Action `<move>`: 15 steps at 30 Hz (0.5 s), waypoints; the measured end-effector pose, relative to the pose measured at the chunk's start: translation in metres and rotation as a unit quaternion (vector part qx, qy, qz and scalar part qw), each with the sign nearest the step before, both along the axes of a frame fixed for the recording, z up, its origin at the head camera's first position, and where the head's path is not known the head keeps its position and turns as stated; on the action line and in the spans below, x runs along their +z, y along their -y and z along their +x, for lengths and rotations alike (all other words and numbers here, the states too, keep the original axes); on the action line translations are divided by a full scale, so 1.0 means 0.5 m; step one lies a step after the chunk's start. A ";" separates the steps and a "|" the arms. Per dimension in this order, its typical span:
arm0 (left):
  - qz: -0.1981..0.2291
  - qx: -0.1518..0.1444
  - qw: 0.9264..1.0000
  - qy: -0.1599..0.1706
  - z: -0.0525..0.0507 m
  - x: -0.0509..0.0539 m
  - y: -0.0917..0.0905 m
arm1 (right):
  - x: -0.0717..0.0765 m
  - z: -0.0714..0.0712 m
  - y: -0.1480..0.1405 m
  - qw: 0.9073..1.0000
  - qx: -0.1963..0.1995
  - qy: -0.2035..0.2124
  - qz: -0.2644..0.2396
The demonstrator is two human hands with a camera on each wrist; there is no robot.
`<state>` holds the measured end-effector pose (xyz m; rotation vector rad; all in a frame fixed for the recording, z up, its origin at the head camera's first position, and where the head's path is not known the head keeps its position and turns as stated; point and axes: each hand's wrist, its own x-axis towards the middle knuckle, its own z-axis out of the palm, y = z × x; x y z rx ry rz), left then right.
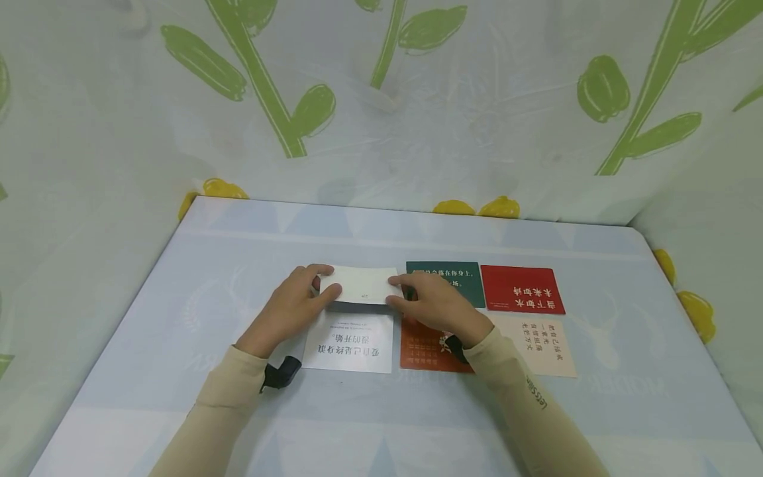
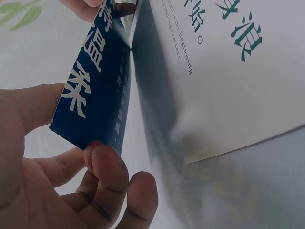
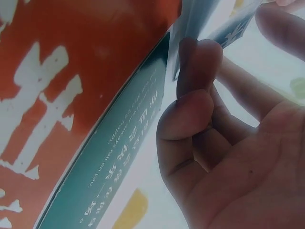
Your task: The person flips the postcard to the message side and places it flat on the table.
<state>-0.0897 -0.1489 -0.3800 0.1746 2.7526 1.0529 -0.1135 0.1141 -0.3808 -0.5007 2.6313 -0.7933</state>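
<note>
Both hands hold one blue card by its two short ends, tilted up off the table. Its white back faces the head camera; the blue printed face shows in the left wrist view. My left hand pinches the left end between thumb and fingers. At the right end, my right hand grips the edge the same way. Just below the held card lies a white card with dark lettering. An orange-red card lies under the right hand, partly hidden, with a green card behind it.
A red card lies to the right of the green one, and a cream card sits in front of it. The pale blue table meets a leaf-patterned curtain at its back edge.
</note>
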 end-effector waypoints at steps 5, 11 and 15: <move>0.009 -0.002 1.000 -0.007 0.000 -0.001 0.000 | -0.001 0.000 0.000 1.000 0.003 -0.002 0.002; 0.003 0.000 1.000 -0.013 0.003 -0.002 0.001 | 0.001 0.001 0.001 1.000 -0.007 0.002 0.003; -0.005 0.003 1.000 -0.013 0.004 -0.002 0.001 | 0.001 0.001 0.001 1.000 -0.009 0.003 0.001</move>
